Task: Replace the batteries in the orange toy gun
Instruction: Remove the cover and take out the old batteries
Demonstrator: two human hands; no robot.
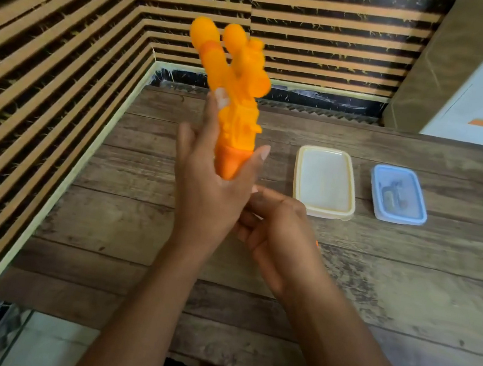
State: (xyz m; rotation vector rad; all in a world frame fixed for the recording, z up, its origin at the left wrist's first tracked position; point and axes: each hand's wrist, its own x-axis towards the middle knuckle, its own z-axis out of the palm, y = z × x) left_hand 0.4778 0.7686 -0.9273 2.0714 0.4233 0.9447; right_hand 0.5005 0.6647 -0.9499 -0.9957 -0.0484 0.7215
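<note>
1. My left hand [212, 185] holds the orange toy gun [233, 95] upright above the wooden table [135, 230]. The gun's darker orange end sits between my thumb and my nearly straight fingers, and its rounded parts point up, blurred.
2. My right hand [274, 227] is just beside the heel of my left, touching it. Its fingers are curled, and I cannot tell whether they hold anything.
3. A cream container [325, 181] lies on the table to the right with its lid on. I cannot make out anything in it.
4. Further right, apart from it, lies a blue-lidded container [398, 194]. A few small dark items show dimly through the lid, too unclear to name.
</note>
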